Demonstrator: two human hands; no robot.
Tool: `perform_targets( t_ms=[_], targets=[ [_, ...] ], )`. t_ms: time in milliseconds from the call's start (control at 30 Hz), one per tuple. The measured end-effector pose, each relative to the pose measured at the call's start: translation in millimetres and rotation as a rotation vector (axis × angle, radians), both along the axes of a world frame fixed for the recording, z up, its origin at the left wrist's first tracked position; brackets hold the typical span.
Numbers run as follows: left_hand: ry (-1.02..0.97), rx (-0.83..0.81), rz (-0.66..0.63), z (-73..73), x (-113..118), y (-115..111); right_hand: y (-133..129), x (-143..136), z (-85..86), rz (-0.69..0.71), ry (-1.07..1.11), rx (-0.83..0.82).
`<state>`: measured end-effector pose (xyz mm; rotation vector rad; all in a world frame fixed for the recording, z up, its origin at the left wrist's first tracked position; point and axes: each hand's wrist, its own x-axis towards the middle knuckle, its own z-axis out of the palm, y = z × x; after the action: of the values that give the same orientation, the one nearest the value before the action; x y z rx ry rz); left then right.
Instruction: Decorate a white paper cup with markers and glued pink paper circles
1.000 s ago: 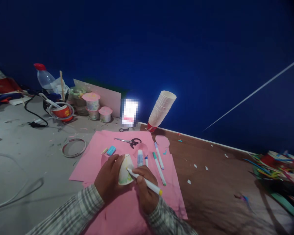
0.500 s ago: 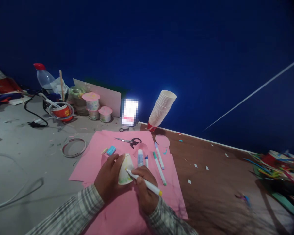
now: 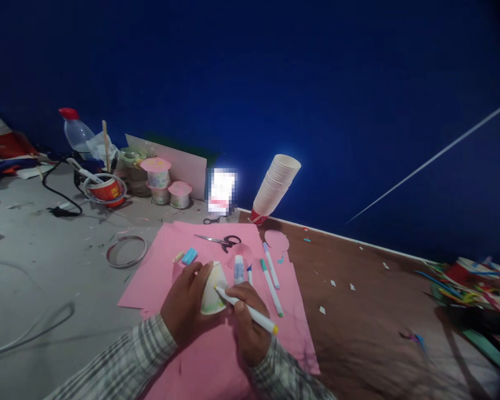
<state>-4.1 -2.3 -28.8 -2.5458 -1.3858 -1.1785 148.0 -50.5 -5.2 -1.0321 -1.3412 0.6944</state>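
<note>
My left hand (image 3: 186, 303) is closed around a white paper cup (image 3: 212, 291) with green marks near its rim, held upside down above the pink paper (image 3: 150, 283). In my right hand (image 3: 250, 322) is a yellow felt-tip marker (image 3: 256, 315), its tip against the side of the cup. Just beyond the hands lie a glue stick (image 3: 239, 269), a blue-tipped marker (image 3: 249, 275) and a round pink paper piece (image 3: 244, 253). Right of them rest a green marker (image 3: 271, 288) and a lilac marker (image 3: 271, 265). Scissors (image 3: 220, 241) and a blue eraser (image 3: 189, 256) sit farther back.
A tall stack of paper cups (image 3: 276, 185) leans at the blue wall. Left of it stand a pixelated bright screen (image 3: 221, 191), decorated cups (image 3: 158, 178) and a red cup (image 3: 108, 190) with tools. A tape roll (image 3: 126, 251) lies left; colourful scraps (image 3: 475, 283) are heaped right.
The marker and right hand have shifted very slightly against the cup. The cup stays in my left hand, nearly still, with a little more green showing near its rim.
</note>
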Motion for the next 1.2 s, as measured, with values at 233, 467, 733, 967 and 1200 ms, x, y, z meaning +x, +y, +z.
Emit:
perform_targets(
  t_ms=[233,467,733,967,1200],
  targets=[
    [-0.048,-0.07,-0.04,-2.0,-0.7,0.9,-0.1,-3.0,1.4,0.008,-0.037,-0.003],
    [-0.022,-0.06,-0.041,-0.9,-0.9,0.1,0.5,-3.2,0.3,-0.007,-0.019,0.009],
    [-0.009,-0.052,-0.04,-1.0,-0.8,-0.1,-0.6,-2.8,-0.6,0.009,-0.004,-0.015],
    [-0.008,-0.046,-0.034,-0.1,-1.3,-0.7,-0.8,-2.2,-0.6,0.015,-0.023,-0.006],
    [-0.002,-0.015,-0.031,0.4,-0.6,-0.4,-0.7,-3.0,0.8,0.014,-0.019,-0.006]
  ],
)
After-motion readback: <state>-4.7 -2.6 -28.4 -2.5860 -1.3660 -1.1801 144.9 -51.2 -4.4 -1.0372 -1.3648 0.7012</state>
